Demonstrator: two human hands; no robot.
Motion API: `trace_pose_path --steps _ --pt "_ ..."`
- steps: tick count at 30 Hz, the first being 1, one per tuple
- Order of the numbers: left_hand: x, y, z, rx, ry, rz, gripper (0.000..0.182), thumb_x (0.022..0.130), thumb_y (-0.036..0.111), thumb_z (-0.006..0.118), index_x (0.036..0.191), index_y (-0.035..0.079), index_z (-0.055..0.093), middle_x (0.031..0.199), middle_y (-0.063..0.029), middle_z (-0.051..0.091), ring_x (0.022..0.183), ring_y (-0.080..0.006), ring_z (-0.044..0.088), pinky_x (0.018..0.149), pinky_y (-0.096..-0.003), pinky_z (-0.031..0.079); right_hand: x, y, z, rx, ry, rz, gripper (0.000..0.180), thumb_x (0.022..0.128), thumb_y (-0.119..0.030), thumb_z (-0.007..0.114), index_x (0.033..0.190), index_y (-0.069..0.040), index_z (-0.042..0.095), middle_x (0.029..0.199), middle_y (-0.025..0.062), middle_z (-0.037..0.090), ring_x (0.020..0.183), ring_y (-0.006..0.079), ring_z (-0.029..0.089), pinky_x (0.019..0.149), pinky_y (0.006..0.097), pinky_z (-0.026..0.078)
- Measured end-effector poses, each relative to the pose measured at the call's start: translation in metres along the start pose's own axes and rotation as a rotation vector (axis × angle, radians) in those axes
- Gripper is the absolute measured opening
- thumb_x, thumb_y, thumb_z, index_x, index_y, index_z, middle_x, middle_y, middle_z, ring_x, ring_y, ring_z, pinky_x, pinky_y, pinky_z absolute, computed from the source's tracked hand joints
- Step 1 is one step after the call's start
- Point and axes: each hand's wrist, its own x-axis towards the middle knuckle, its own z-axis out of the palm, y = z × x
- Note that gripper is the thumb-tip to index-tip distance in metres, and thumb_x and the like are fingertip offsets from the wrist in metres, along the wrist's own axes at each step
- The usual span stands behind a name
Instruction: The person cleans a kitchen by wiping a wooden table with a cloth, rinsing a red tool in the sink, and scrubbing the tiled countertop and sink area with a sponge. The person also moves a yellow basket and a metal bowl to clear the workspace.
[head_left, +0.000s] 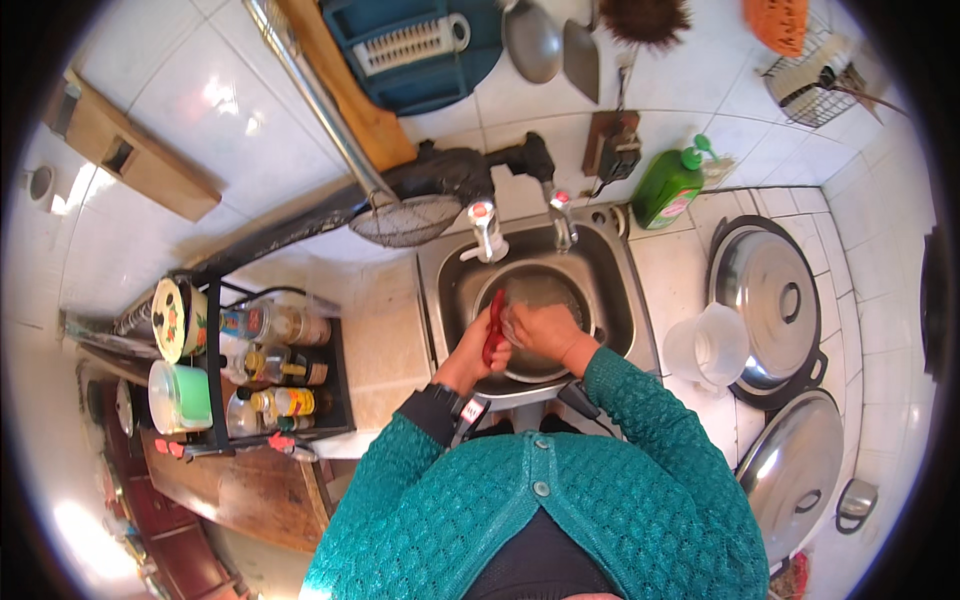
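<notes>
My left hand (471, 354) grips a long, slightly curved, glossy red object (495, 330), which looks like a red pepper and stands out above a round metal bowl (541, 373). My right hand (547, 330) is close beside it, with fingertips bent toward the red object. Whether those fingers pinch anything is hidden, though something pale and wet shows at their tips. Cloudy water (551, 287) lies in the bowl, which sits in a stainless steel sink (619, 300). Two taps, a left one (486, 232) and a right one (562, 221), rise behind the bowl.
Right of the sink are a green soap bottle (670, 187), a translucent plastic jug (705, 349) and lidded pans (772, 300). A black rack (341, 375) with several bottles stands left. A wire strainer (409, 220) hangs low behind the sink.
</notes>
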Motion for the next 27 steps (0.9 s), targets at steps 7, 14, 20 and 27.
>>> trace_pose_path --steps 7,14,20,27 --pt "0.002 0.017 -0.009 -0.068 0.232 0.125 0.041 0.100 0.050 0.044 0.090 0.012 0.054 0.056 -0.0007 0.043 0.040 -0.0138 0.036 0.036 -0.0273 0.029 -0.019 0.016 0.002 0.015 -0.133 0.147 0.028 0.084 -0.023 0.062 0.105 -0.005 0.059 0.091 0.0205 0.067 0.084 0.0395 0.066 0.071 0.0492 0.053" --pt "-0.007 0.004 0.010 0.554 0.166 0.310 0.015 0.096 0.017 0.056 0.100 0.004 0.062 0.068 -0.0032 0.056 0.048 -0.0136 0.049 0.042 -0.0302 0.038 -0.016 -0.019 -0.060 -0.097 0.096 -0.251 0.073 0.071 -0.014 0.074 0.137 -0.005 0.045 0.143 0.0168 0.041 0.135 0.0424 0.036 0.102 0.0621 0.035" --pt "-0.046 0.026 0.042 0.784 -0.203 0.482 0.055 0.078 0.010 0.063 0.131 0.001 0.051 0.079 -0.0009 0.062 0.060 -0.0065 0.055 0.050 -0.0218 0.042 -0.015 -0.017 -0.071 0.300 -0.112 -0.234 0.091 0.061 -0.033 0.085 0.137 -0.002 0.044 0.134 0.0183 0.050 0.124 0.0405 0.048 0.101 0.0531 0.040" --pt "-0.058 0.019 0.015 0.522 0.038 0.902 0.071 0.079 0.008 0.076 0.140 -0.001 0.041 0.116 -0.0125 0.062 0.106 -0.0212 0.062 0.092 -0.0344 0.051 -0.002 -0.045 -0.052 0.502 0.130 0.068 0.069 0.065 -0.032 0.087 0.117 0.000 0.054 0.106 0.0159 0.064 0.097 0.0274 0.064 0.086 0.0383 0.050"
